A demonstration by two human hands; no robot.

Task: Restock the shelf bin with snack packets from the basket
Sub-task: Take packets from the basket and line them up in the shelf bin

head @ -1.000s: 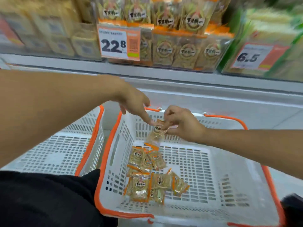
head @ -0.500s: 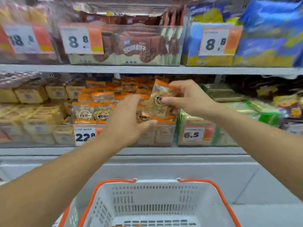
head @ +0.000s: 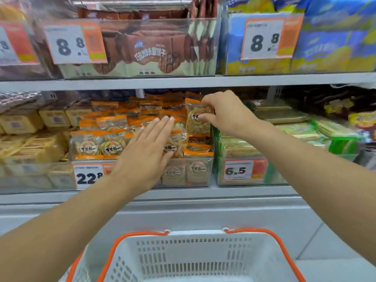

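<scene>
My right hand (head: 225,112) pinches a clear snack packet (head: 196,121) with orange edges, holding it upright over the right side of the clear shelf bin (head: 209,171). That bin holds several packets of the same kind and carries a 22.8 price tag (head: 88,176). My left hand (head: 145,151) reaches flat, fingers straight, against the packets stacked in the middle of the bin. The white basket (head: 195,235) with orange handles sits below at the bottom edge; its floor is out of view.
A green-packet bin with a 6.5 tag (head: 244,169) stands right of the target bin; yellow boxes (head: 22,121) fill the left. The upper shelf (head: 183,81) overhangs closely, holding brown biscuit boxes (head: 142,49) and blue bags (head: 333,37).
My right hand has carried the packet from the basket up to the shelf and further back over the bin's right side. My left hand has straightened and moved onto the stacked packets.
</scene>
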